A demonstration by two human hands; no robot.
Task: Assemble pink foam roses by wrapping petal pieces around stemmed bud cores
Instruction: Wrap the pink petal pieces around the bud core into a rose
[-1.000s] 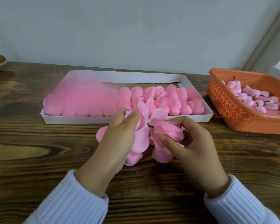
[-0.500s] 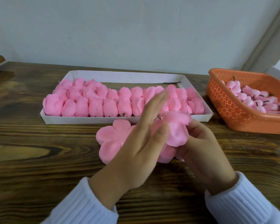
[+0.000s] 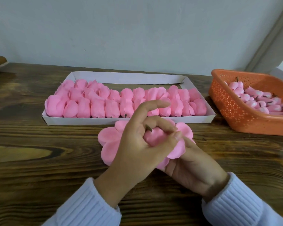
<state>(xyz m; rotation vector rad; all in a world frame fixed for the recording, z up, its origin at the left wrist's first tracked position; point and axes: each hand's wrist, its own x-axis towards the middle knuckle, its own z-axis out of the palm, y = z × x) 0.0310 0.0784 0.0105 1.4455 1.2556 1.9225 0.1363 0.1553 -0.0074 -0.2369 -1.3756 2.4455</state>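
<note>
Left hand (image 3: 137, 144) curled round rose (image 3: 155, 136), right hand (image 3: 194, 163) cupping it from beneath, stem (image 3: 148, 128) poking out

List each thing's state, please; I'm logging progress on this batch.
rose: stem up, gripped between both hands.
left hand: grips rose from above.
right hand: cups rose from below.
petal piece: flat on table, partly hidden.
white tray: nearly full of wrapped roses.
orange basket: holds bud cores.

I log a dark wooden table (image 3: 31, 160). Directly on it stand a shallow white cardboard tray (image 3: 137, 121) at centre rear and an orange perforated basket (image 3: 235, 111) near its right end, not touching. A flat pink petal piece (image 3: 109, 141) lies just before the tray.
</note>
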